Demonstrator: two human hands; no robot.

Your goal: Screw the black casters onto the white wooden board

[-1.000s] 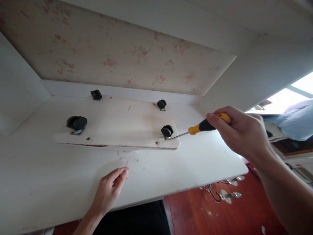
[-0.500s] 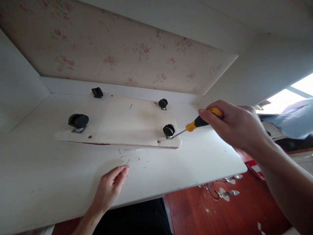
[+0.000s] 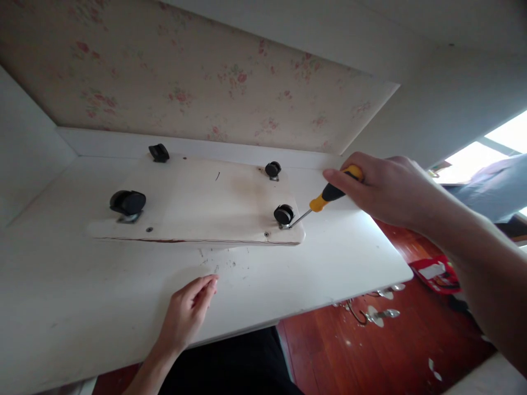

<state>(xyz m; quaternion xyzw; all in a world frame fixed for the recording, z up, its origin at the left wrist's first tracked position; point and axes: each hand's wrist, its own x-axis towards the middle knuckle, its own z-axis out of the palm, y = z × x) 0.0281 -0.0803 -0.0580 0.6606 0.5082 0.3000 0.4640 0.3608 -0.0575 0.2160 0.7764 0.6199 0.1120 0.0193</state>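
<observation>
A pale wooden board (image 3: 206, 203) lies on the white desk (image 3: 82, 296) with several black caster wheels pointing up. My right hand (image 3: 382, 189) is closed round a yellow-and-black screwdriver (image 3: 329, 195). The screwdriver's tip rests at the metal base of the near right caster (image 3: 284, 215). My left hand (image 3: 187, 312) lies on the desk in front of the board, fingers loosely together and holding nothing. Small screws and debris (image 3: 224, 266) are scattered just beyond its fingertips.
Other casters stand at the near left (image 3: 127, 203), far left (image 3: 158, 152) and far right (image 3: 272, 169) of the board. Flowered wallpaper (image 3: 206, 88) backs the desk. Metal bits (image 3: 379, 312) and a red packet (image 3: 436, 272) lie on the red wood floor to the right.
My right hand and the screwdriver have shifted a little left and up, steepening the tool, with the tip staying at the near right caster. My left hand has hardly moved.
</observation>
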